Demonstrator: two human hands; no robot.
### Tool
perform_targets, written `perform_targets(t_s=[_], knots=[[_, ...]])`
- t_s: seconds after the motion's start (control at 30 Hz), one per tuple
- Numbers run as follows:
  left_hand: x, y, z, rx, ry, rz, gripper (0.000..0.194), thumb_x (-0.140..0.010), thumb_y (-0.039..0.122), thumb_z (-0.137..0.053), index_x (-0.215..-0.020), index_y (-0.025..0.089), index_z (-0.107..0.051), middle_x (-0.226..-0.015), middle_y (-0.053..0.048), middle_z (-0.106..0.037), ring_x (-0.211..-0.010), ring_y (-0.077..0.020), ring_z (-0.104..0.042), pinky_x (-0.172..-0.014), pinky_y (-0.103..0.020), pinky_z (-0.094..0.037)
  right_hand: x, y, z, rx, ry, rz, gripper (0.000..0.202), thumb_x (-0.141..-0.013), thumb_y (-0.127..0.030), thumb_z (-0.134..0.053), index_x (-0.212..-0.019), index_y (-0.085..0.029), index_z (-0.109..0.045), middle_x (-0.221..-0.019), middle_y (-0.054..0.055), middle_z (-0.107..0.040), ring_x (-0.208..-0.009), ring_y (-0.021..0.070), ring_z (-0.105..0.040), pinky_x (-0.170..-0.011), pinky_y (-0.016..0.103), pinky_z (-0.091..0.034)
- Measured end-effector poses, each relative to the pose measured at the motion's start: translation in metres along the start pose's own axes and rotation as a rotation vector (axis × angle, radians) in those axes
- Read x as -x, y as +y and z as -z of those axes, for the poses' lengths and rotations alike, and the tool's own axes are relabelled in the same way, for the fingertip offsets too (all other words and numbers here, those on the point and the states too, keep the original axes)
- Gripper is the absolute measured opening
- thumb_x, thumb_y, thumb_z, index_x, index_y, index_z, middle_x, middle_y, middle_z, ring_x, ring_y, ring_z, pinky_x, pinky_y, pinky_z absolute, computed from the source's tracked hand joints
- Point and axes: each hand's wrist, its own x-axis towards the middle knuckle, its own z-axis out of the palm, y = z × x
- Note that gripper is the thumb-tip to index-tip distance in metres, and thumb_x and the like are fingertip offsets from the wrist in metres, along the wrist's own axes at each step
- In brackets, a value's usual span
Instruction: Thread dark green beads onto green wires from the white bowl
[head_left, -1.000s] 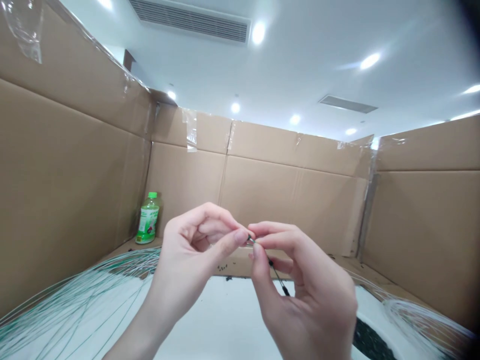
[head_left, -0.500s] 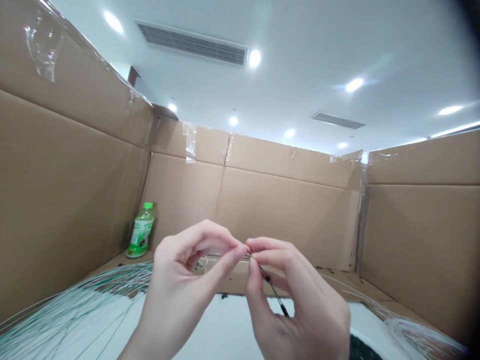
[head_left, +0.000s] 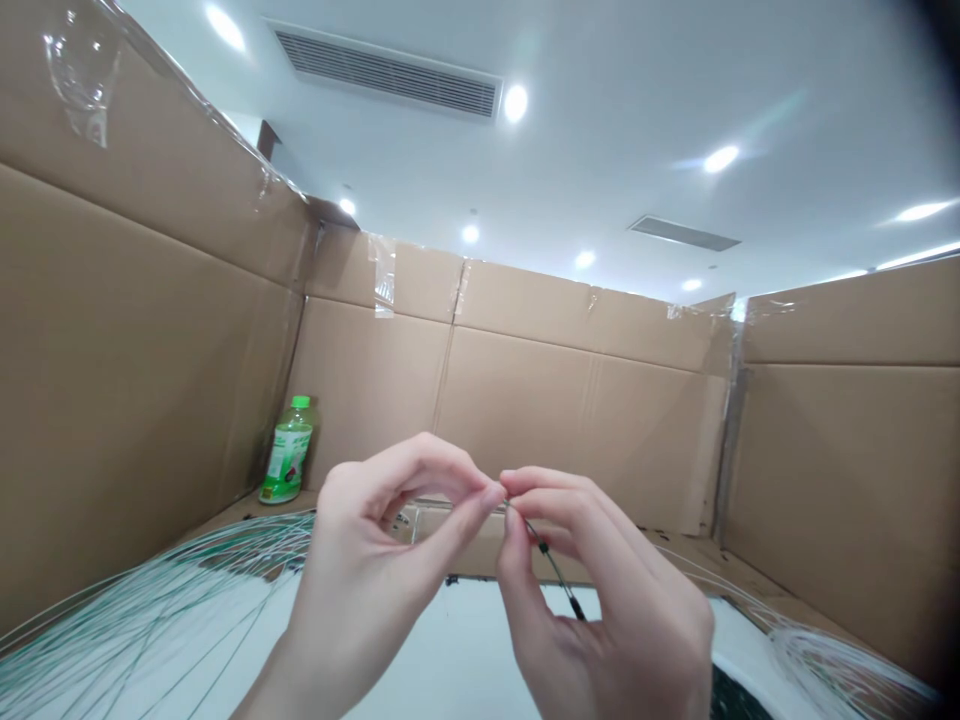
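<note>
My left hand (head_left: 405,550) and my right hand (head_left: 600,580) meet at the fingertips, raised above the white work surface (head_left: 435,650). Between the right thumb and fingers runs a thin dark wire (head_left: 556,573) with small black sleeves on it, slanting down toward the right palm. The right fingertips pinch its upper part. On the left, thumb and forefinger press together at the wire's upper end; what exactly they grip is covered by the fingers.
Cardboard walls (head_left: 525,400) enclose the surface on the left, back and right. Many white and green wires (head_left: 187,590) spread at left; a coil of pale wire (head_left: 832,660) lies at right. A green-capped bottle (head_left: 287,455) stands in the back left corner. Something black (head_left: 735,695) shows at lower right.
Both hands sit slightly farther right in the picture, and the background has shifted a little with the camera. The pinching grip on the wire looks the same.
</note>
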Motion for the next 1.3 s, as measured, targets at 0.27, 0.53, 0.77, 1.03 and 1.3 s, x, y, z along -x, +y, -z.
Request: perform_targets(t_s=[0.27,0.53,0.77,1.03,1.3], knots=[[0.002,-0.002,0.005,-0.114,-0.023,-0.033,0.009,-0.076,0.018,-0.068,-0.071,0.023,-0.064,-0.068,0.005,-0.065,-0.065,-0.0068,-0.061,-0.063,-0.011,-0.05,-0.004,0.004,0.003,-0.032,-0.105,0.039,0.016,-0.082,-0.005,-0.047,-0.077,-0.018,-0.054,-0.072,0.002,-0.061,-0.049,0.0062,-0.049,-0.046,0.014,-0.046],[-0.006,0.006,0.006,0.092,-0.024,0.133,0.01,-0.073,0.018,-0.071,-0.067,0.02,-0.063,-0.062,0.004,-0.064,-0.06,-0.0072,-0.061,-0.057,-0.01,-0.049,-0.003,0.005,0.0,-0.216,-0.064,-0.066,0.014,-0.082,-0.006,-0.052,-0.077,-0.018,-0.058,-0.064,-0.001,-0.058,-0.05,0.007,-0.051,-0.046,0.016,-0.047],[-0.007,-0.002,0.001,0.269,-0.067,0.201,0.005,-0.076,0.023,-0.069,-0.072,0.021,-0.071,-0.065,0.003,-0.068,-0.061,-0.0068,-0.063,-0.054,-0.008,-0.049,-0.001,0.005,-0.003,-0.176,-0.014,-0.07,0.012,-0.082,-0.009,-0.054,-0.077,-0.019,-0.058,-0.059,-0.004,-0.057,-0.045,0.0052,-0.052,-0.044,0.014,-0.046],[-0.007,-0.003,-0.006,0.385,-0.159,0.276,0.011,-0.08,0.026,-0.066,-0.074,0.019,-0.073,-0.07,-0.001,-0.071,-0.069,-0.0111,-0.067,-0.062,-0.014,-0.053,-0.001,0.004,-0.003,-0.151,0.02,-0.057,0.012,-0.082,-0.008,-0.053,-0.078,-0.018,-0.058,-0.063,-0.003,-0.059,-0.048,0.0059,-0.053,-0.048,0.015,-0.049],[-0.006,-0.008,-0.009,0.39,-0.148,0.241,0.02,-0.081,0.03,-0.064,-0.067,0.016,-0.067,-0.062,0.0,-0.066,-0.058,-0.0096,-0.062,-0.058,-0.016,-0.052,-0.001,0.004,-0.007,-0.36,-0.024,-0.242,0.01,-0.082,-0.014,-0.057,-0.073,-0.017,-0.06,-0.057,-0.001,-0.059,-0.046,0.0076,-0.054,-0.04,0.016,-0.047]])
